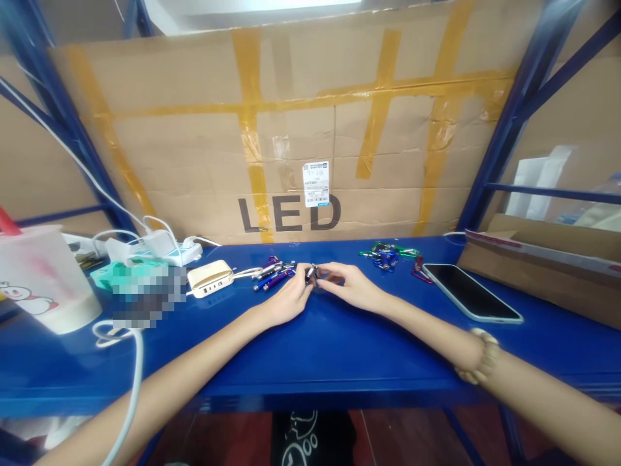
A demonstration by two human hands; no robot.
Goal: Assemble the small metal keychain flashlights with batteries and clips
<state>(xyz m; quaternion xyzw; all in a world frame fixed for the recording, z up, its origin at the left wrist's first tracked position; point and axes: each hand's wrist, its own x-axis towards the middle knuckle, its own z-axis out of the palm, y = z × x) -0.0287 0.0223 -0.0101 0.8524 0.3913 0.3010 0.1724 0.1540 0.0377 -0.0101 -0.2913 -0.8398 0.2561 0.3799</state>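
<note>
Both hands meet over the middle of the blue shelf (pixel 310 362). My left hand (pixel 290 296) is closed, its fingertips pinching a small dark metallic item (pixel 311 274). From the right, my right hand (pixel 353 285) has its fingers closed on the same item, which is too small to name. Left of my left hand lie several purple and blue metallic pens or small flashlights (pixel 274 275). Beyond my right hand rests a pile of green and blue carabiners (pixel 387 255), with a red carabiner (pixel 422 270) beside it.
A phone (pixel 471 292) and an open cardboard box (pixel 543 272) are at the right. At the left stand a cup (pixel 46 278), a cream power bank (pixel 210 279), a teal object (pixel 129 275) and white cables. A large cardboard panel (pixel 194 162) closes off the back.
</note>
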